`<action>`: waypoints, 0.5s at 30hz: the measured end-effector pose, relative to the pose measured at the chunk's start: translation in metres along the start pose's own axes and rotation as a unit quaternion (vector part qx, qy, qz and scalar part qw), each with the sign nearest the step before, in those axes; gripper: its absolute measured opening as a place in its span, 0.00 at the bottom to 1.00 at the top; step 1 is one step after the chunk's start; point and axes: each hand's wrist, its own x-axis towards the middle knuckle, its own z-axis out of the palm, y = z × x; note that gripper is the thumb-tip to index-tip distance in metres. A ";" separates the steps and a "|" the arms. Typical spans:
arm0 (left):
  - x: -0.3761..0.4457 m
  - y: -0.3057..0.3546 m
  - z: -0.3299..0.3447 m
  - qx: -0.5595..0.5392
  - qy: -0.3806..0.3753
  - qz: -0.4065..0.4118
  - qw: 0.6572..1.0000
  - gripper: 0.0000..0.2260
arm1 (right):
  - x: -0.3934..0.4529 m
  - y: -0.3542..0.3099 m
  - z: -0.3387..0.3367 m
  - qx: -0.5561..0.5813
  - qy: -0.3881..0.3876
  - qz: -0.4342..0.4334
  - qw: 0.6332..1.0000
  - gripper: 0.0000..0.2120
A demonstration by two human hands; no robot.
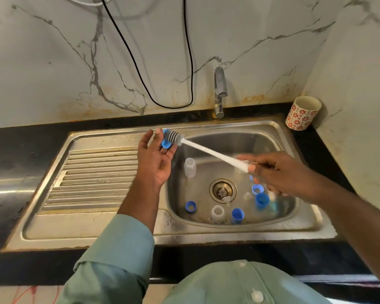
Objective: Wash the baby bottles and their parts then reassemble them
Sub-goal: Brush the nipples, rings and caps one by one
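Observation:
My left hand (pixel 155 159) is raised over the sink's left edge and holds a blue bottle ring (pixel 166 143) between thumb and fingers. My right hand (pixel 279 172) grips the white handle of a bottle brush (pixel 211 152); its grey bristle head is pushed into the ring. Down in the steel sink basin (pixel 285 207) lie two clear small bottles (pixel 190 167) (pixel 217 213), several blue caps and rings (pixel 237 215) (pixel 190 206) (pixel 262 200), and a clear teat (pixel 226 199) by the drain. My right hand hides part of the pile.
The tap (pixel 219 93) stands behind the basin, with no water seen running. The ribbed drainboard (pixel 92 178) lies to the left. A flowered cup (pixel 303 116) stands on the black counter at the back right. A black cable (pixel 162 102) hangs down the marble wall.

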 end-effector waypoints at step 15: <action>-0.005 -0.015 -0.030 0.059 0.004 -0.040 0.997 0.20 | -0.007 0.017 0.009 -0.179 0.034 0.006 0.983 0.13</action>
